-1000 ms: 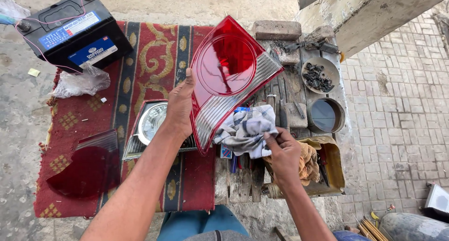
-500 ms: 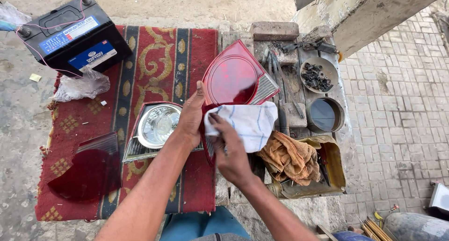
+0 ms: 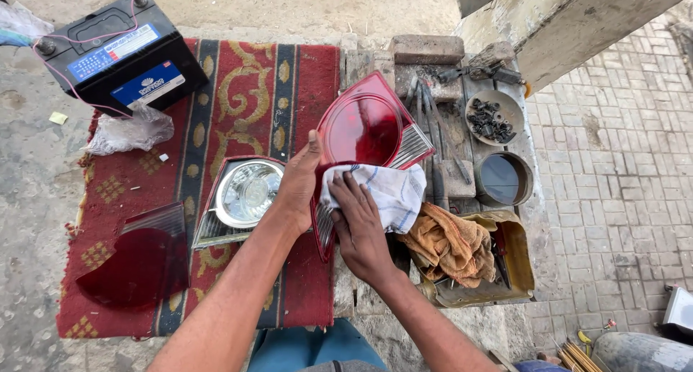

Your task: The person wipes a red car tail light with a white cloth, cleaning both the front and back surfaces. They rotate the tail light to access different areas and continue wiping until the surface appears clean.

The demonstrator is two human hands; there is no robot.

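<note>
My left hand grips the left edge of a red tail-light lens and holds it tilted over the rug's right edge. My right hand presses a white checked cloth flat against the lower part of the lens. The lens's bottom corner is hidden behind the cloth and my hands. Just left of my left hand, a chrome reflector housing lies on the red patterned rug.
A second red lens lies at the rug's lower left. A black car battery with a wire and a plastic bag sit upper left. To the right are an orange rag in a metal tray, a round tin, a bowl of bolts, bricks and tools.
My right hand picked up the white cloth from the tray area and brought it onto the lens. The lens has tilted flatter and lower in my left hand.
</note>
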